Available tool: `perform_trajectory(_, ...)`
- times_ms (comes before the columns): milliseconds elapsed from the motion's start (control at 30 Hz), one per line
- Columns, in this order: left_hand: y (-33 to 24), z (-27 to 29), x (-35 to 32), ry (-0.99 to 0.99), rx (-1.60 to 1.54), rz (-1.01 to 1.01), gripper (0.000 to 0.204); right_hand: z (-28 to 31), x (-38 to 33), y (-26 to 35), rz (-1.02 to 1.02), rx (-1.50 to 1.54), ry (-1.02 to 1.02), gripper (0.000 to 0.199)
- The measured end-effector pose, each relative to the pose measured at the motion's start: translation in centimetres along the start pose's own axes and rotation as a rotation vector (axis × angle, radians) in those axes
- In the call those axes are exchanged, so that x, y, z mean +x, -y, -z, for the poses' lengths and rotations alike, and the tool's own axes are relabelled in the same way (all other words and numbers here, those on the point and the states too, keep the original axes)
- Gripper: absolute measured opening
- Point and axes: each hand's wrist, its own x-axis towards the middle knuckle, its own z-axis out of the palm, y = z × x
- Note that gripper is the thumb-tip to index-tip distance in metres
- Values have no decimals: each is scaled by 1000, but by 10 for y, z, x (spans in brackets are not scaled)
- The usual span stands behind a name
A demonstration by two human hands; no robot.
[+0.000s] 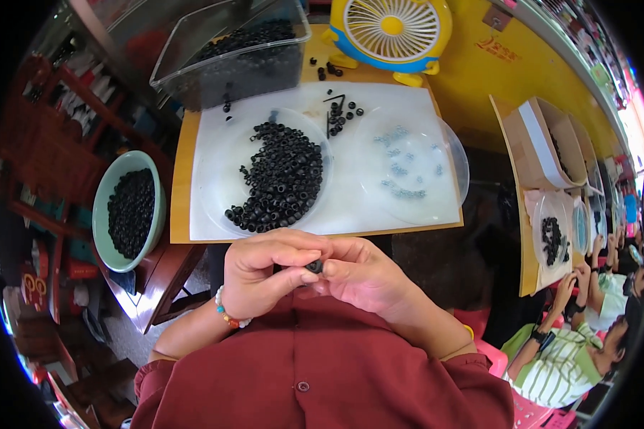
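Close to my chest, my left hand (265,268) and my right hand (368,275) meet fingertip to fingertip. Between them is a small black hollow knob (314,266), pinched by the thumbs and fingers of both hands and partly covered by them. Just beyond, a clear round plate (218,193) on the white-topped table carries a heap of similar black knobs (286,175). To its right, another clear plate (444,161) bears scattered small silvery-blue pieces (399,170), too small to make out. Several loose knobs (350,107) and a thin black L-shaped hex key (334,100) lie between the plates' far edges.
A clear bin (229,71) of black pieces stands at the far left, beside a yellow-and-blue fan (390,32). A pale green basin (100,214) of black pieces sits on a wooden stool at left. At right, other people work at a table with a cardboard box (540,154).
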Motion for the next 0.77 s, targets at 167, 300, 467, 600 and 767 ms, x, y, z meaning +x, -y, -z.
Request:
perform_trajectory(167,3,4,-12,-110,-56,112,19,-14,3,-2,52,-106,-124,13)
perform_trajectory(300,2,5,-12,-181,16,15,22,-19,4,1,246,-224,-198,11)
perform_trajectory(467,3,12,-14,-187,113,-86,23,-21,6,-1,326,-410,-187,9)
perform_trajectory(600,0,14,-17,-197,140,-81,22,-27,11,-3,487,-664,-163,9)
perform_trajectory(767,-1,13,-20,-230,83,-16,20,-25,13,-8,647,-932,-142,11)
